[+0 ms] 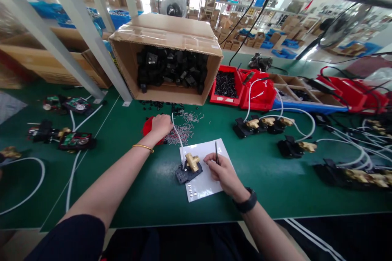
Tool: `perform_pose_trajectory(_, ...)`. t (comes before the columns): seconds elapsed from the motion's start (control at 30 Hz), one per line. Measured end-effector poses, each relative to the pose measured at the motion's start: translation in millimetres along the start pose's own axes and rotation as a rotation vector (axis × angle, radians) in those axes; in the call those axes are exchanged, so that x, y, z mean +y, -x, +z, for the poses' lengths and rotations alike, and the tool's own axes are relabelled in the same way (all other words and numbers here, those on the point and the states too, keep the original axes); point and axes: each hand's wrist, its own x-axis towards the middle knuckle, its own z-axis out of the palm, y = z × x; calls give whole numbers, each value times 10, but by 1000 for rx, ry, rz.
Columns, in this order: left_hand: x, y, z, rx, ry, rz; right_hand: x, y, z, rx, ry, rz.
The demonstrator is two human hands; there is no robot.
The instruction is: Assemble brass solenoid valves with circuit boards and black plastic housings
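Note:
My left hand [161, 124] reaches forward with its fingers curled down onto a pile of small metal pins [183, 128] beside a red object [149, 127]; what it pinches is hidden. My right hand [223, 171] rests on a white sheet [206, 183] and grips a thin dark tool [216, 153] upright like a pen. Just left of it on the sheet sits a black part with a brass fitting [190, 165], a white tube [177, 132] running from it.
An open cardboard box of black parts [167, 59] lies on its side behind the pins. Red bins [226, 85] stand to its right. Several brass-and-black assemblies with white tubes [266, 124] lie on the right, circuit-board units [75, 138] on the left.

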Motion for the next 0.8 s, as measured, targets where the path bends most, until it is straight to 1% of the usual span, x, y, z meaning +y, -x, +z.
perform_pose_trajectory(0.03,2,28,-9,36,34,23,54,70,23,16,-34,5)
perform_pose_trajectory(0.07,2,68,-26,76,72,45,95,123,51,49,-24,-19)
perform_pose_trajectory(0.13,-6,188,-86,156,153,74,133,184,115,135,66,-113)
perform_pose_trajectory(0.23,-42,510,-211,252,273,71,135,233,202,207,248,-225)
perform_pose_trajectory(0.33,-81,1034,-271,328,440,26,164,300,269,228,376,-314)
perform_pose_trajectory(0.4,-81,1446,-225,402,649,-37,203,344,298,250,398,-345)
perform_pose_trajectory(0.43,-69,1646,-178,433,719,-58,218,358,304,272,387,-331)
perform_pose_trajectory(0.47,-46,1828,-120,465,756,-59,225,363,302,306,362,-302)
perform_pose_trajectory(0.5,-13,1984,-56,456,761,-18,222,358,294,350,329,-271)
perform_pose_trajectory(0.53,29,2108,8,434,747,54,210,343,278,391,298,-243)
perform_pose_trajectory(0.6,125,2256,124,380,679,231,167,295,233,430,276,-217)
perform_pose_trajectory(0.67,215,2296,211,356,590,373,126,245,193,391,312,-232)
perform_pose_trajectory(0.73,267,2284,270,368,500,443,117,229,180,336,364,-264)
perform_pose_trajectory(0.8,271,2276,305,400,440,452,154,258,202,308,410,-327)
